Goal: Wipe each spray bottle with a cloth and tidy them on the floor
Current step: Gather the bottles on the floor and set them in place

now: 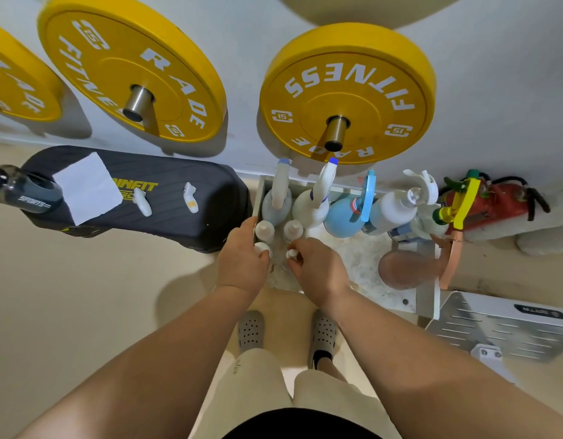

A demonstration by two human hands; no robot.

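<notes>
Several spray bottles stand in a shallow white tray (362, 264) on the floor by the wall: a pale bottle (278, 198), a white one with a blue tip (315, 204), a light blue one (346, 217), a white one (394, 210). Small white bottles (265, 231) stand at the tray's near left. My left hand (242, 258) grips one small bottle (262, 248). My right hand (318, 267) pinches the cap of another small bottle (291, 254). A white cloth (85, 188) lies on the black step platform (166, 204) at left.
Yellow weight plates (346, 93) hang on wall pegs above the tray. A red fire extinguisher (495, 204) lies at right, a pink bottle (407, 270) in the tray's right part, a metal plate (501, 327) at lower right. Two white controllers (142, 201) rest on the platform.
</notes>
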